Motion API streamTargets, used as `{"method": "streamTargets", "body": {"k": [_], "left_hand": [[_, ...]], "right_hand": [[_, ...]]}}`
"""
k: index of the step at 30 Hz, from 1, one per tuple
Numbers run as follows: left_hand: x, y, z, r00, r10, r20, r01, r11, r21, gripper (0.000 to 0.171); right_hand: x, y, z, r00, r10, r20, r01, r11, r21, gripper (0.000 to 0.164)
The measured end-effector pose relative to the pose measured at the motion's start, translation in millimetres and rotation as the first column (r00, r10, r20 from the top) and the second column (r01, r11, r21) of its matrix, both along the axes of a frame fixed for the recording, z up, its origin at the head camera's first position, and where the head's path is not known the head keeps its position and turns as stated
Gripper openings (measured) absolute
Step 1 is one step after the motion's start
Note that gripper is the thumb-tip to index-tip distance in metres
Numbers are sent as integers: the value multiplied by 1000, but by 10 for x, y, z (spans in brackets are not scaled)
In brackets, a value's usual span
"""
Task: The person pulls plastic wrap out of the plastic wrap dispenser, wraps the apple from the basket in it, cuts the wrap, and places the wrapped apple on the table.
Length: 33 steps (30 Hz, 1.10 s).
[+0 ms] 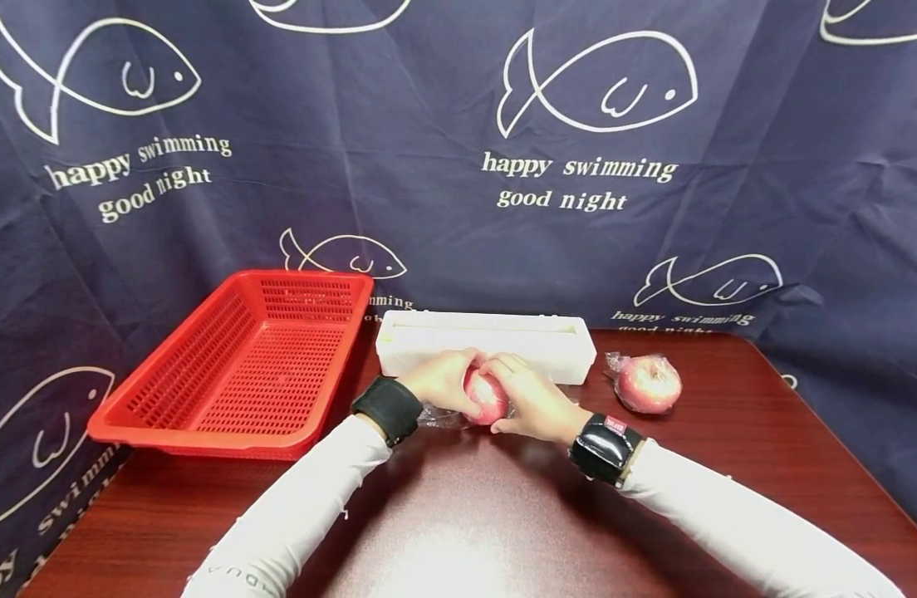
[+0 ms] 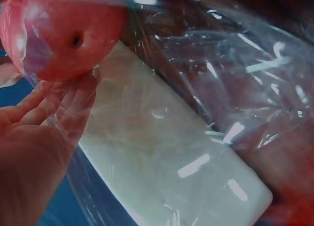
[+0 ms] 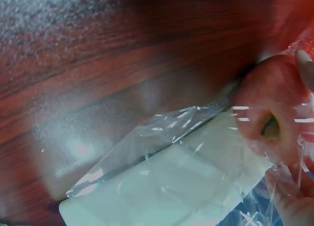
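Between both hands is a red apple (image 1: 487, 397), with clear plastic film (image 2: 230, 74) draped about it. My left hand (image 1: 442, 382) holds the apple from the left, thumb in front and fingers behind. From the right, my right hand (image 1: 535, 402) grips the same apple and the film at its side. In the left wrist view the film spreads out loosely beyond the fruit. The right wrist view shows the apple's stem hollow (image 3: 270, 125) under the film. Just behind the hands stands a long white film dispenser (image 1: 488, 340).
A second apple (image 1: 650, 384), wrapped in film, lies at the right on the dark red table (image 1: 728, 432). To the left stands a red slotted plastic basket (image 1: 339, 357). A blue fish-print cloth (image 1: 443, 149) hangs behind the table.
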State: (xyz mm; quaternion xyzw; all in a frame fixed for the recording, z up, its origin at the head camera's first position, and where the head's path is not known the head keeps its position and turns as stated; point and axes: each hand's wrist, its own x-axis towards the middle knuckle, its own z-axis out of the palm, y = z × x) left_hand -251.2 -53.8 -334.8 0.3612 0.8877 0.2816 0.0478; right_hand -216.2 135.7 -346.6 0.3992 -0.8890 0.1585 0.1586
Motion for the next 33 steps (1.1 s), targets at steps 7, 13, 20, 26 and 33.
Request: {"method": "streamTargets", "body": {"k": [7,13,20,26,33], "left_hand": [[-3,-18,-42,1000,-1,2,1,1000,9,56],[11,-4,-106,996,-58,-63,60,998,25,57],[117,-4,-182,967,-1,-256,-2,1000,-11,77],[146,-4,-178,901,82,-426,-110,993,-41,72],[115,-21,-211,891,88,-446,-102,995,-8,67]], "right_hand": [[-60,-5,-56,1000,4,-21,-4,1000,-26,74],[-123,0,-59,1000,-13,4,13,999,-47,73],[-171,32,-51,999,31,20,-30,997,-77,72],[-216,81,-28,996,50,68,-40,989,-139,73],[-228,108,-43,993,59,105,-37,978,-205,67]]}}
